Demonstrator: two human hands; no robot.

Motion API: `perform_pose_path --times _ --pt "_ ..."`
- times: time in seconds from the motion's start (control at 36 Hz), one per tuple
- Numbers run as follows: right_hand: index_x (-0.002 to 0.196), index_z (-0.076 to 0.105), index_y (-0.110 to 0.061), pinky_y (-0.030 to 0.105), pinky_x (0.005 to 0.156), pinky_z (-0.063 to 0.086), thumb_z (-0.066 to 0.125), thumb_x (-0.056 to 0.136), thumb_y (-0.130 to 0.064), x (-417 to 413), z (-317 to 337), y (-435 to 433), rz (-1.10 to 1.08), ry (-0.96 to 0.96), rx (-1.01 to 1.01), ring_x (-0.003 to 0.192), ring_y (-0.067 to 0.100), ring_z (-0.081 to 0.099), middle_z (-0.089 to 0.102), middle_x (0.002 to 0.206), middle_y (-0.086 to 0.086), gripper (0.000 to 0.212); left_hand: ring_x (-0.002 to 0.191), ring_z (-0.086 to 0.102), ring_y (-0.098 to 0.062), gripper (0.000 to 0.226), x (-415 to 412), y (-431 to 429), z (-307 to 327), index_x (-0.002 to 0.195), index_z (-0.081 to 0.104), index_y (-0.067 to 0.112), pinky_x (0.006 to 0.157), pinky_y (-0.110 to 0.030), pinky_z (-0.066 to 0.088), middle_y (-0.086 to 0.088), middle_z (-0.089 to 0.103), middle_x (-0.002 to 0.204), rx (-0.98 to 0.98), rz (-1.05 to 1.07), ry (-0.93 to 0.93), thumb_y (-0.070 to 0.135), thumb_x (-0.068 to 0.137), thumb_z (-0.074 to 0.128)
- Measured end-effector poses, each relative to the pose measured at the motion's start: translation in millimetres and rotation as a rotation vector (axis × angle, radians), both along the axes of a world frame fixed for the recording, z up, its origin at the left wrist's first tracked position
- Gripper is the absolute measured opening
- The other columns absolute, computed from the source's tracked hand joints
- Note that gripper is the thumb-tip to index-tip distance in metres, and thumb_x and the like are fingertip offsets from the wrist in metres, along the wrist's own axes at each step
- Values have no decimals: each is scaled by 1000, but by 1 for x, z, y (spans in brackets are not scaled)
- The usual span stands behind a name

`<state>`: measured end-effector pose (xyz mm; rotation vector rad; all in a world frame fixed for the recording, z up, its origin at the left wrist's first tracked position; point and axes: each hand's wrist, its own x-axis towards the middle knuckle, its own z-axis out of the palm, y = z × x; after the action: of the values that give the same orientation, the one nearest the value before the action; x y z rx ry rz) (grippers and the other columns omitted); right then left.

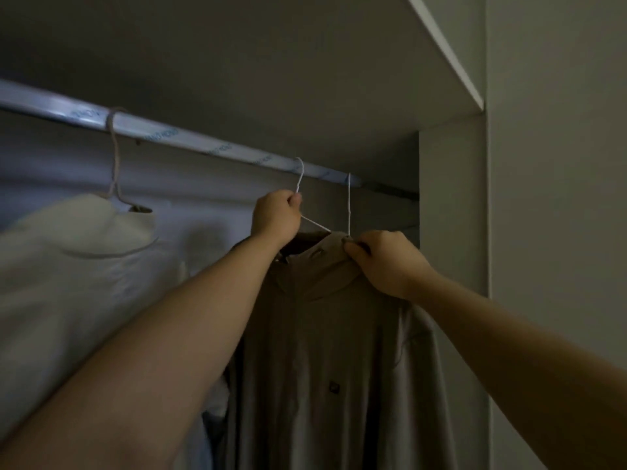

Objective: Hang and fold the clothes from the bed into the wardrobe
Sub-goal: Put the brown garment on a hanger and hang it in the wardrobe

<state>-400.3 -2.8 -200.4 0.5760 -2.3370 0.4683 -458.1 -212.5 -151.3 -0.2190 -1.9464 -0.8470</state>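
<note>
A grey-brown collared shirt (325, 351) hangs in the wardrobe on the right side of the silver rail (163, 134). My left hand (276, 217) grips the neck of a white wire hanger (299, 174) whose hook sits on the rail. My right hand (383, 262) pinches the shirt's collar just below a second white hanger (348, 205) that also hangs from the rail. Which hanger carries the shirt is hidden by the collar and my hands.
A white garment (74, 276) hangs on a pale hanger (114, 154) at the left of the rail. The wardrobe's side panel (451, 205) stands close on the right, and a shelf (305, 62) lies just above the rail.
</note>
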Motion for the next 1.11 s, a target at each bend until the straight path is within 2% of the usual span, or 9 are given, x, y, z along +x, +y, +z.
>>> perform_pose_path --times 0.11,0.28,0.44,0.61,0.75,0.81,0.92,1.0,1.11 --pt "87 65 -21 23 60 43 44 102 -46 24 4 -21 170 -83 -63 71 10 61 63 80 -3 36 86 66 -14 27 13 -20 2 105 71 21 77 -34 57 2 69 97 77 -36 -6 28 104 45" --pt "77 65 -12 24 52 37 44 103 -44 52 4 -69 372 -82 -151 61 13 58 62 70 3 46 74 67 -11 30 41 -64 3 74 65 30 68 -29 54 9 68 75 157 63 89 29 99 49" --pt "68 56 -9 25 48 33 44 104 -36 76 3 -104 434 -50 -166 59 17 54 56 65 6 46 63 66 -9 29 73 -95 6 67 65 28 68 -33 58 9 67 62 153 110 141 31 92 49" --pt "60 43 -12 29 49 33 45 99 -18 90 5 -121 472 -36 -81 56 20 47 45 59 1 40 56 61 1 29 92 -102 7 65 64 29 57 -21 44 14 65 58 134 150 171 26 90 49" --pt "63 52 -16 29 55 46 38 101 -46 86 -2 -117 467 -183 -216 54 18 58 57 59 1 50 68 62 -10 18 93 -88 2 76 63 25 64 -30 51 6 66 74 42 219 148 24 92 55" --pt "69 56 -22 29 57 47 31 100 -57 79 -1 -107 349 -62 -298 58 17 61 60 64 -2 53 72 53 -8 12 95 -79 4 85 53 27 63 -24 44 11 55 84 16 317 297 25 83 64" --pt "88 52 -23 28 61 38 45 98 -45 50 10 -70 8 423 -365 75 15 52 50 86 -3 25 71 41 -11 29 100 -50 18 86 42 24 59 -20 30 9 44 83 -159 299 490 25 75 68" --pt "102 55 -14 38 75 36 54 88 -35 18 14 -40 -221 411 -298 98 33 49 52 107 14 26 68 56 -20 14 107 -19 36 80 54 20 60 -32 43 8 54 68 -384 161 245 24 77 68" --pt "129 46 -11 47 99 39 56 86 -44 -6 11 -17 -401 -41 -195 123 39 45 47 133 20 54 71 72 -19 18 111 21 59 96 65 15 66 -29 54 -3 70 82 -601 14 -560 33 94 67"
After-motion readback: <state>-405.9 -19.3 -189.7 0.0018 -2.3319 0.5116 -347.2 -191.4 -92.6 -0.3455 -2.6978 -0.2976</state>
